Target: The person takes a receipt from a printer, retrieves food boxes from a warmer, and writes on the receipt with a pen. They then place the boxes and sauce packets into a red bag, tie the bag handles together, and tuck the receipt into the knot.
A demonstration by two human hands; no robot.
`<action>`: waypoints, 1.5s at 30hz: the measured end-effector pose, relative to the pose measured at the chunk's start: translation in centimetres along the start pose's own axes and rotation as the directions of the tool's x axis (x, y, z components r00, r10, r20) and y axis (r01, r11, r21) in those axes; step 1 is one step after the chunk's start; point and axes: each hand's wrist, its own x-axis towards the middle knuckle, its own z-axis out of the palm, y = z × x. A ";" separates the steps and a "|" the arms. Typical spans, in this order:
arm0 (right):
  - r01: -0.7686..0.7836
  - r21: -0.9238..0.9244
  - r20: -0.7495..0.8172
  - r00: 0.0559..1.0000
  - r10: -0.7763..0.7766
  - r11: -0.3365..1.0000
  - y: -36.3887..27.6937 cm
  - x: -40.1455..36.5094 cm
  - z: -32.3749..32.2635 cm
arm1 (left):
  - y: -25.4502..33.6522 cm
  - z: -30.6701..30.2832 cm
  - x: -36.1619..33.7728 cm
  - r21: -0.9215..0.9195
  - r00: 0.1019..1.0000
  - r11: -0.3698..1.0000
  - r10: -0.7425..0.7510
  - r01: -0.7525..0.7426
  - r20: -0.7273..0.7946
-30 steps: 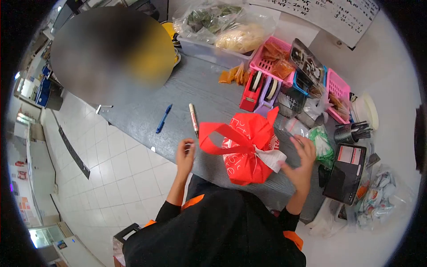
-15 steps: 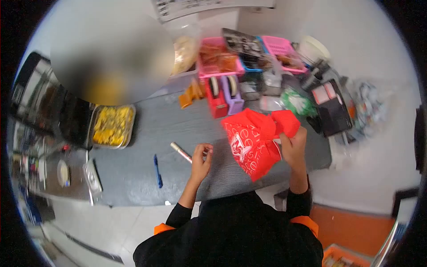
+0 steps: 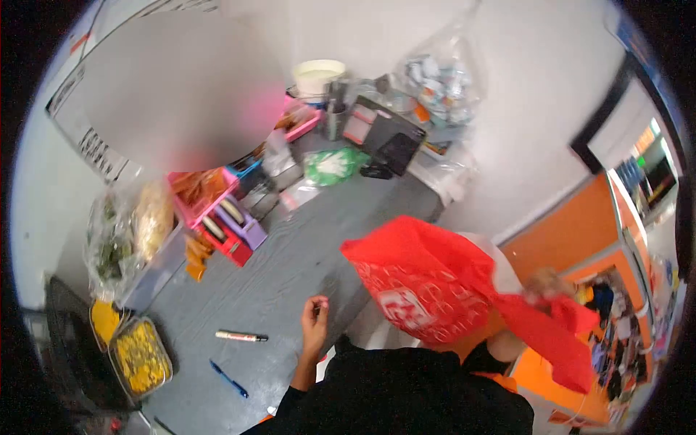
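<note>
A red bag (image 3: 435,297) with white printing hangs on the right, over and past the table's edge. My right hand (image 3: 545,287), blurred by motion, grips it near a narrow, bunched part, and its loose end droops below the hand. My left hand (image 3: 315,324) is above the table's near edge, fingers loosely curled with a gap to the thumb and nothing visible in it. To its left, a marker (image 3: 241,336) and a blue pen (image 3: 229,379) lie on the grey table (image 3: 290,254).
Red and purple tape dispensers (image 3: 239,232) stand beside a pink basket (image 3: 226,187). A green-and-white bundle (image 3: 333,167) and a black box (image 3: 384,134) sit at the far side. A tub of yellow pieces (image 3: 143,357) is at left. An orange cabinet (image 3: 573,221) stands at right.
My view has turned to the right. My right hand has carried the red bag rightward off the table, and the bag now hangs more spread out. My left hand stays near the table's edge.
</note>
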 end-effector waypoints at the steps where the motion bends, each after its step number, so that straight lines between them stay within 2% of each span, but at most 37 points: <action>1: 0.033 0.035 -0.037 0.999 -0.032 0.999 -1.6 -0.6 -0.6 | -0.1 1.4 -0.3 -0.027 0.999 1.000 -0.012 0.013 0.053; 3: 0.106 0.043 -0.132 0.986 -0.099 0.993 -5.4 -1.5 -1.2 | -1.6 3.9 -0.4 -0.010 0.977 1.000 -0.010 0.012 0.214; 4: 0.101 -0.047 -0.176 0.979 -0.108 0.994 -8.3 -2.4 -2.3 | -2.3 5.4 -0.6 0.005 0.951 1.000 -0.005 0.004 0.309; 6: 0.035 -0.171 0.199 0.980 0.000 0.985 -13.8 -3.4 -4.7 | -1.4 9.0 -1.4 0.066 0.897 0.995 -0.092 0.070 0.432; 7: -0.010 -0.261 0.251 0.965 0.078 0.965 -16.4 -4.6 -5.8 | -1.7 10.5 -1.6 0.059 0.877 0.996 -0.089 0.069 0.473; 8: -0.024 -0.326 0.206 0.974 0.096 0.945 -19.4 -6.1 -6.8 | -2.0 12.1 -1.7 0.050 0.859 0.996 -0.084 0.068 0.504; 10: -0.158 -0.561 0.138 0.950 0.280 0.813 -25.5 -9.0 -8.9 | -2.5 15.5 -2.1 0.055 0.795 0.996 0.020 -0.067 0.606; 12: -0.125 -0.658 -0.090 0.992 0.088 0.743 -29.7 -14.3 -12.2 | -4.0 18.9 -2.9 0.054 0.751 0.993 0.046 -0.108 0.659; 13: -0.141 -0.772 -0.331 0.922 -0.203 0.619 -30.7 -17.2 -12.5 | -4.1 20.9 -4.0 0.046 0.733 0.994 0.040 -0.097 0.679; 14: -0.149 -0.786 -0.335 0.918 -0.211 0.600 -32.6 -19.2 -13.1 | -3.9 22.7 -5.1 0.037 0.719 0.995 0.037 -0.087 0.694; 16: -0.198 -0.662 -0.469 0.862 -0.194 0.723 -37.3 -22.8 -15.1 | -4.2 25.6 -7.5 0.075 0.686 0.993 0.010 -0.094 0.728; 17: -0.200 -0.734 -0.410 0.892 -0.188 0.649 -38.9 -24.7 -16.1 | -4.4 26.8 -8.7 0.122 0.669 0.987 -0.018 -0.108 0.743; 18: -0.199 -0.743 -0.408 0.891 -0.198 0.639 -39.3 -25.2 -16.1 | -4.6 27.1 -9.0 0.113 0.658 0.987 -0.012 -0.111 0.753; 20: -0.214 -0.665 -0.517 0.823 -0.234 0.716 -41.2 -27.4 -18.3 | -4.6 29.0 -11.8 0.180 0.612 0.960 -0.013 -0.213 0.791; 21: -0.155 -0.783 -0.526 0.682 -0.508 0.602 -40.7 -29.7 -19.8 | -5.3 29.3 -12.8 0.171 0.595 0.962 -0.010 -0.214 0.803; 22: -0.149 -0.786 -0.525 0.674 -0.519 0.600 -40.2 -30.5 -21.0 | -5.3 29.6 -13.6 0.215 0.572 0.931 -0.008 -0.295 0.821; 24: -0.130 -0.713 -0.569 0.682 -0.460 0.689 -39.5 -31.0 -23.9 | -5.0 29.8 -15.0 0.226 0.547 0.904 0.011 -0.364 0.837; 28: -0.108 -0.520 -0.642 0.703 -0.305 0.847 -37.6 -30.1 -30.2 | -4.9 29.7 -17.2 0.253 0.567 0.912 -0.028 -0.322 0.823; 30: -0.140 -0.618 -0.620 0.692 -0.370 0.774 -34.8 -30.4 -34.1 | -4.6 29.4 -17.9 0.259 0.581 0.891 0.007 -0.373 0.814; 32: 0.007 -0.417 -0.682 0.659 -0.318 0.909 -32.3 -27.8 -35.4 | -3.6 28.9 -18.5 0.315 0.593 0.862 -0.020 -0.398 0.805; 33: 0.028 -0.406 -0.680 0.658 -0.323 0.913 -31.2 -27.3 -36.2 | -3.2 28.6 -18.8 0.367 0.596 0.833 -0.057 -0.414 0.801; 35: 0.038 -0.465 -0.726 0.555 -0.406 0.884 -29.1 -27.6 -38.4 | -2.8 28.0 -19.7 0.353 0.621 0.822 0.001 -0.447 0.784; 36: -0.326 -0.634 -0.743 0.510 -0.434 0.702 -27.3 -29.2 -40.6 | -2.7 28.0 -20.3 0.336 0.634 0.820 0.044 -0.464 0.772; 37: -0.644 -0.657 -0.744 0.472 -0.473 0.391 -26.0 -30.7 -42.8 | -2.4 27.9 -21.0 0.313 0.617 0.825 0.055 -0.471 0.785; 38: -0.512 -0.573 -0.819 0.394 -0.417 0.640 -24.6 -29.5 -42.9 | -2.1 27.8 -21.8 0.319 0.621 0.821 0.055 -0.474 0.782; 39: -0.340 -0.440 -0.883 0.331 -0.332 0.831 -22.9 -28.1 -42.7 | -1.8 27.5 -22.7 0.379 0.630 0.789 0.014 -0.484 0.776; 41: -0.310 -0.595 -0.688 0.673 -0.271 0.742 -21.2 -29.1 -44.9 | -2.0 27.0 -24.1 0.436 0.633 0.750 -0.030 -0.498 0.773; 42: -0.454 -0.457 -0.796 0.592 -0.124 0.765 -22.1 -28.4 -44.1 | -2.5 26.6 -24.7 0.433 0.628 0.741 -0.019 -0.514 0.778; 44: -0.511 -0.709 -0.584 0.812 0.002 0.486 -27.6 -25.1 -40.8 | -3.8 25.2 -26.9 0.434 0.631 0.745 -0.022 -0.507 0.775; 45: -0.492 -0.832 -0.524 0.848 -0.074 0.257 -29.2 -26.8 -41.5 | -4.2 24.1 -28.2 0.518 0.690 0.741 -0.103 -0.427 0.716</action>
